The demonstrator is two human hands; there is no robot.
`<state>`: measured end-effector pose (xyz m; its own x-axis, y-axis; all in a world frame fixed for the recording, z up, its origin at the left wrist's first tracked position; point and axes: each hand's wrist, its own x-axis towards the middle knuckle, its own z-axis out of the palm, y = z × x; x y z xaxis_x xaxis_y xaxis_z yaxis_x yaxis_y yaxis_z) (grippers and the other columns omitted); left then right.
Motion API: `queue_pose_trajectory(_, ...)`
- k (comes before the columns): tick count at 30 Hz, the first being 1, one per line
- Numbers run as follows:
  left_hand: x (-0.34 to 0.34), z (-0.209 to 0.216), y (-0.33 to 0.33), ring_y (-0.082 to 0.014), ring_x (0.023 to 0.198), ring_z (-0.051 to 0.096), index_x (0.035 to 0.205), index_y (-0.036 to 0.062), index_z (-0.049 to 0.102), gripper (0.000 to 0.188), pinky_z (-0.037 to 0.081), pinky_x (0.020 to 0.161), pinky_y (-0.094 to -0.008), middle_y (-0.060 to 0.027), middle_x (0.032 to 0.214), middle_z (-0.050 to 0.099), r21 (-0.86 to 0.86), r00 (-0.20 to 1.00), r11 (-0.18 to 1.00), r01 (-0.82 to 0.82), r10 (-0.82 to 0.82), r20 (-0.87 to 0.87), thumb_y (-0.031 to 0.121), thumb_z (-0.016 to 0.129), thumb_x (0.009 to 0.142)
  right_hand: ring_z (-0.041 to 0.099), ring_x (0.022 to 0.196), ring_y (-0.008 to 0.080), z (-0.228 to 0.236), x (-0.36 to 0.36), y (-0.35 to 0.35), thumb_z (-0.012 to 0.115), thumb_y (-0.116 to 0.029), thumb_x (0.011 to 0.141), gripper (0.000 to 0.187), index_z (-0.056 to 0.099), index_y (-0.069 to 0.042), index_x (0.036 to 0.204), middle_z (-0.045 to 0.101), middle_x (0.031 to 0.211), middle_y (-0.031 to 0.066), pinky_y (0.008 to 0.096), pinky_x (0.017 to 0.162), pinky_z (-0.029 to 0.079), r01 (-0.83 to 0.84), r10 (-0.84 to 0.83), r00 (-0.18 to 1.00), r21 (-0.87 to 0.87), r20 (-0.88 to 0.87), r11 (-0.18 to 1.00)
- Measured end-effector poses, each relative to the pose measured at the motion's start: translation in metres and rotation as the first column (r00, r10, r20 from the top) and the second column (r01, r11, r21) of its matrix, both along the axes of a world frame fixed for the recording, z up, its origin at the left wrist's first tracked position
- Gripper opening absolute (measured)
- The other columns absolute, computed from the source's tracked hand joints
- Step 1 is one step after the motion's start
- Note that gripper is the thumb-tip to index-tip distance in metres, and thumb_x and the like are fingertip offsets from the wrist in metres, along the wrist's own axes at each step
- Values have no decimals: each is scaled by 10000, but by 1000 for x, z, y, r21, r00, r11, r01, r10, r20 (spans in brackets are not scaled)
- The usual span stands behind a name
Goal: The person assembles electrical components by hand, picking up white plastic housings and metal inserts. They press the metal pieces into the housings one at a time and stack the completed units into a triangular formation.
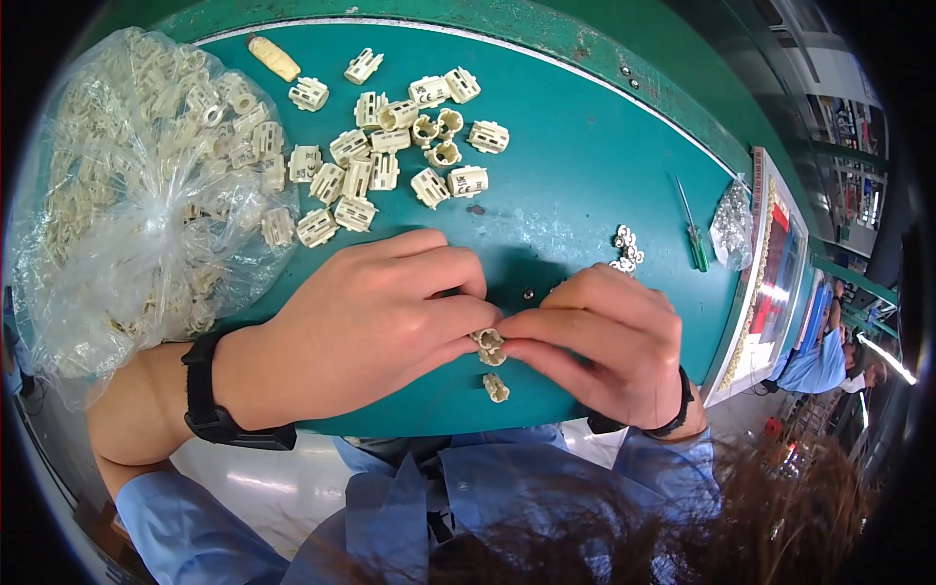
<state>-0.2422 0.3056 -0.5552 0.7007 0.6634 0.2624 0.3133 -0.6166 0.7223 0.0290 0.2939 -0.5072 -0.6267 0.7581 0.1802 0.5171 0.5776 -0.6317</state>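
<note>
Near the table's front edge, a small cream plastic sleeve (490, 347) with a scalloped open end is held between both hands. My left hand (390, 302) is closed, its thumb and fingers gripping the sleeve from the left. From the right, my right hand (609, 336) pinches the sleeve's rim with thumb and forefinger; whether a smaller piece is also between those fingertips cannot be made out. Just below lies another small cream plastic piece (495, 388). A tiny dark metal piece (528, 293) rests on the table beyond the fingertips.
Several cream sleeves (356, 175) are scattered on the green table (585, 146). A big clear bag (146, 195) of such parts fills the left side. On the right are small metal parts (627, 249), a green-handled screwdriver (696, 244), a small clear bag (731, 224) and a framed board (765, 292).
</note>
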Motion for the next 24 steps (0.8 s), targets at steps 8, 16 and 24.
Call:
queue_pose_trajectory(8,52,19,13,-236,886,676,1174,132,893,306,587,755,-373,-4,1069,745,-21,999,1000,16,-16,-27,122,935,872,714,798,223,13,73,28,988,-55,803,268,916,-86,1059,741,904,50,371,673,556,90,-93,994,-50,-64,995)
queue_pose_trajectory(16,103,39,28,-226,875,665,1233,161,902,399,577,731,-373,12,1059,751,-29,996,999,25,-27,-85,120,955,840,710,807,252,16,128,42,980,-74,815,267,889,-104,1065,727,941,50,386,686,566,86,-87,996,-29,-31,996)
queue_pose_trajectory(24,100,62,27,-233,884,671,1265,177,897,457,574,771,-396,25,1103,756,55,972,984,167,-155,-174,77,930,819,715,811,271,29,118,42,963,-102,834,237,859,-120,1045,715,935,37,417,679,579,66,-64,996,-27,58,997)
